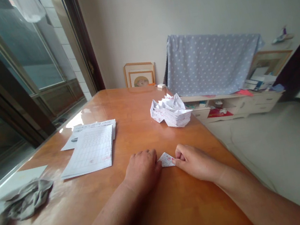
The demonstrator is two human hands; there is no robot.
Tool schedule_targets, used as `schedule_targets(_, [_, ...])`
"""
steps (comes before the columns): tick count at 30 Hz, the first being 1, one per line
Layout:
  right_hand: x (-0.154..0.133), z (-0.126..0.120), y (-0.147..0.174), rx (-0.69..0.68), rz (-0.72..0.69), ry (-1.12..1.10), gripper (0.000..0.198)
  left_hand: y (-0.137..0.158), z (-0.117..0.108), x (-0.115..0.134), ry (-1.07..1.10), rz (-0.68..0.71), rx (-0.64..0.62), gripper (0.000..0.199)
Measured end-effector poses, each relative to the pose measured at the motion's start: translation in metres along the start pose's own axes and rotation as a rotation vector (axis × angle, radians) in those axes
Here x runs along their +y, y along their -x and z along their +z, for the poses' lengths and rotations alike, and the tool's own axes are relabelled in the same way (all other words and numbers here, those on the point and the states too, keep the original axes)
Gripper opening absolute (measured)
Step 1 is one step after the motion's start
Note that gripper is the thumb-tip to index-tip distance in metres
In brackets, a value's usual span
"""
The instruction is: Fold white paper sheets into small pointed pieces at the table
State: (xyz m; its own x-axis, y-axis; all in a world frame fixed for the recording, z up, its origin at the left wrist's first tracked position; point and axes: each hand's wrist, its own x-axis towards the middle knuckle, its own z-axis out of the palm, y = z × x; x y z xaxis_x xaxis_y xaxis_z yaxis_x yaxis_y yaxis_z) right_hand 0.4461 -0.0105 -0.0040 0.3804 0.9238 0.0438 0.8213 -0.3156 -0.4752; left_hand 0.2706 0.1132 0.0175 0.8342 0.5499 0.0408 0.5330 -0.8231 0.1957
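Between my two hands lies a small folded piece of paper [166,159], white with red and dark print, shaped like a triangle pointing away from me. My left hand [145,169] has its fingers curled, with the thumb side at the paper's left corner. At the right corner, my right hand [192,161] pinches the paper between thumb and curled fingers. Beyond them on the wooden table [134,103] sits a cluster of folded paper boats [171,111], nested together in stacks.
Printed sheets [90,149] are piled on the left, a dark pen partly showing. Nearer me is a crumpled grey cloth [29,198]. A small white box [161,86] stands by the far edge. Past the table's right side are a low cabinet [241,106] and a dotted blue-grey cloth [210,62].
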Motion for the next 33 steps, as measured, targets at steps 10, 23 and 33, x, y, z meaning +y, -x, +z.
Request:
schedule_targets(10, [-0.002,-0.002,0.0,0.005,-0.003,0.012,0.02,0.0,0.004,-0.01,0.312,0.068,0.14,0.012])
schedule_targets(23, [-0.001,-0.002,0.0,-0.005,-0.003,0.003,0.022,0.003,0.001,-0.016,0.178,-0.033,0.002,0.019])
schedule_targets(33, [-0.002,-0.003,-0.001,-0.004,-0.014,0.017,0.022,0.003,0.0,-0.008,0.116,0.006,0.045,0.011])
